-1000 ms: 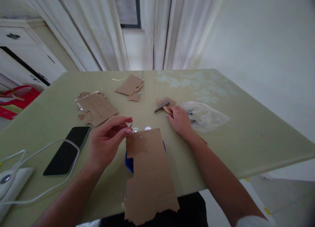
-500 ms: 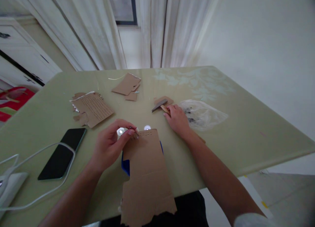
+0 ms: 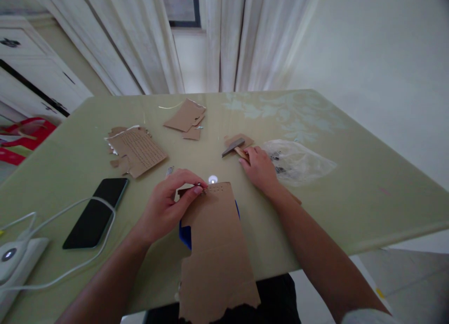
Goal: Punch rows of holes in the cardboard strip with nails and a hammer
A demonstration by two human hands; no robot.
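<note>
Dark phone (image 3: 95, 212) beside white cable (image 3: 52, 221); clear bag (image 3: 298, 161), contents perhaps nails.

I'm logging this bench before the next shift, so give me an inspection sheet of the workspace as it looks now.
Surface: pale green table, glossy.
Job's things: long cardboard strip with punched holes overhanging the near edge, blue item beneath; small hammer.
Clutter: torn cardboard pieces, more scraps, clear plastic bag, black phone.
Grippers: left hand pinches a small dark item at the strip's top corner; right hand rests on the hammer's handle.
Cables: white cable loops around the phone.
Surroundings: white curtains, white cabinet.
</note>
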